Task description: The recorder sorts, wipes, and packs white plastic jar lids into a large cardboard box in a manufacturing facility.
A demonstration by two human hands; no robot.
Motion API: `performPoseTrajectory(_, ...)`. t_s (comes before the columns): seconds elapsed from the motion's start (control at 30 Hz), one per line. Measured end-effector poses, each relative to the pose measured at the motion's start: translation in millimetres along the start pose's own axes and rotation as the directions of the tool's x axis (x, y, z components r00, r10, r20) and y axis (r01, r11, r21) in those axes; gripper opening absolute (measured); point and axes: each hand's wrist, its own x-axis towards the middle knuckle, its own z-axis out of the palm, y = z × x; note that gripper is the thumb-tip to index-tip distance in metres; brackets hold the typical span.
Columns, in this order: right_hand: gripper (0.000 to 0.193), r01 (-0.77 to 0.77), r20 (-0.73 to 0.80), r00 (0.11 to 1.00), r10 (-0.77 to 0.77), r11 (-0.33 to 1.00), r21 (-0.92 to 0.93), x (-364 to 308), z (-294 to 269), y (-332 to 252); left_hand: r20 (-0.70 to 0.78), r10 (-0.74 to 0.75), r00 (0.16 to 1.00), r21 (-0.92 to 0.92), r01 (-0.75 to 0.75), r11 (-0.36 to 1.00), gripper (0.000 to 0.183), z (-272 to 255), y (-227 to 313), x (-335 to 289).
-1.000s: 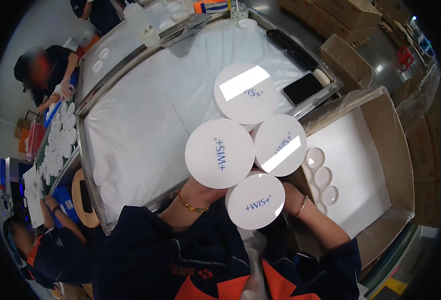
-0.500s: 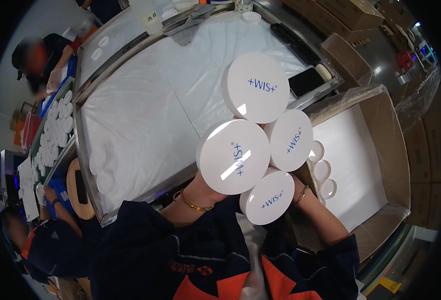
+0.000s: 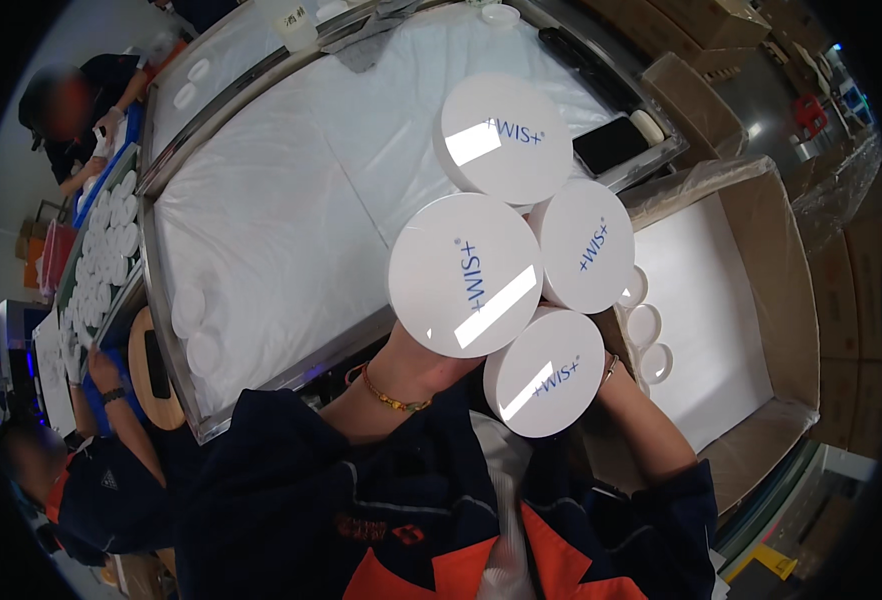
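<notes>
Several white round lids (image 3: 451, 290) with glossy tops and blue lettering are held up in a cluster before my chest. Behind the left one, my left hand (image 3: 429, 362) grips from below, its fingers mostly hidden. My right hand (image 3: 609, 364) is closed on the cluster from the right, largely covered by the lowest lid (image 3: 521, 390) and the right-hand lid (image 3: 581, 285). The far lid (image 3: 511, 170) reaches out over the table. Bright light reflections lie across the tops.
A metal-rimmed table (image 3: 291, 215) covered in clear film spreads ahead. To the right stands an open carton (image 3: 786, 290) with a few white round pieces (image 3: 645, 325) along its near side. A dark phone-like slab (image 3: 611, 146) lies at the table's corner. Co-workers sit left by many white pieces (image 3: 101, 250).
The lid cluster has risen a little away from me and tilted, so the reflections have shifted across the tops. Both hands keep their hold.
</notes>
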Motion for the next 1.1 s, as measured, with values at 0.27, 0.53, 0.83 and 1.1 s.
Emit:
performPoseTrajectory(0.27,0.029,0.075,-0.246,0.969,0.017,0.930,0.359,-6.1,41.1,32.3,-0.011,-0.136,0.991,-0.268,0.128,0.955,0.048,2.7,1.1,2.4)
performPoseTrajectory(0.53,0.026,0.301,-0.528,0.833,0.166,0.665,0.683,26.3,110.7,36.7,-0.072,-0.092,0.993,-0.152,0.080,0.985,0.052,9.6,-3.1,3.7)
performPoseTrajectory(0.83,0.028,-0.002,0.050,0.999,-0.008,0.981,0.196,5.8,-27.5,-16.0,0.194,0.047,0.980,-0.443,0.045,0.895,0.057,-2.8,-3.1,5.6)
performPoseTrajectory(1.1,0.028,0.114,-0.147,0.986,-0.085,0.972,0.207,1.9,-20.4,-9.1,0.130,0.017,0.991,-0.310,0.024,0.951,0.059,-6.6,-7.9,-0.5)
